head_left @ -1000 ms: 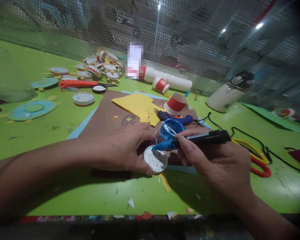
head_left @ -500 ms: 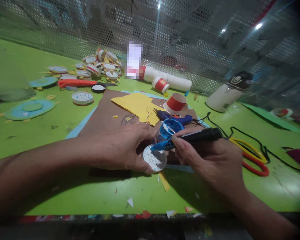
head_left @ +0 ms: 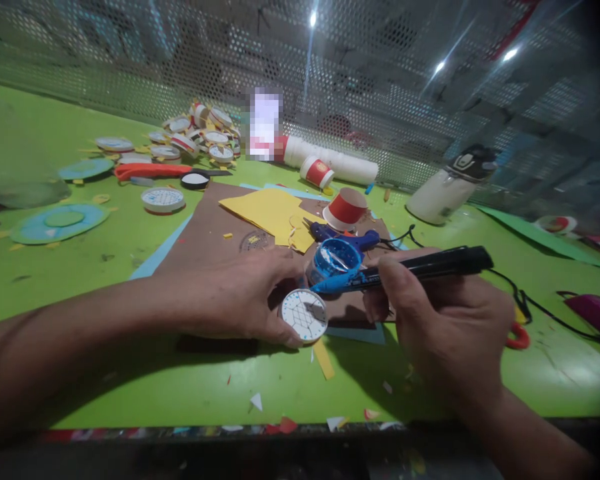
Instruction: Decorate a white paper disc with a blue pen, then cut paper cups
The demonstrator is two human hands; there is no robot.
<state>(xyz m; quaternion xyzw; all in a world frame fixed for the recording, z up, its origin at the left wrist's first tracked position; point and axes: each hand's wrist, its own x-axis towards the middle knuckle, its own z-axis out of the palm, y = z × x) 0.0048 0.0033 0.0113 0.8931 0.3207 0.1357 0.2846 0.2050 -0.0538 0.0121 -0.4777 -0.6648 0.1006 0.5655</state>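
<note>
My left hand (head_left: pixel 240 297) rests on the green table (head_left: pixel 105 373) and pinches the edge of a small round white disc (head_left: pixel 303 315) with a drawn grid pattern. My right hand (head_left: pixel 445 320) grips a black marker (head_left: pixel 420 267) whose blue tip points left, just above the disc's upper right rim. A blue ring-shaped cup rim (head_left: pixel 336 259) stands right behind the disc, under the marker's tip. Both hands are closed around what they hold.
Brown card (head_left: pixel 210 233) with yellow paper (head_left: pixel 273 210), a red paper cup (head_left: pixel 349 208), a blue glue gun (head_left: pixel 360 238) and black cable lie behind. Finished discs (head_left: pixel 195 133) pile at the back left beside red scissors (head_left: pixel 150 170). A white bottle (head_left: pixel 445 187) lies right. Mesh wall behind.
My right hand has lifted and tilted the marker, its rear end swinging up and to the right, and the tip has left the disc's face. My left hand and the disc barely moved.
</note>
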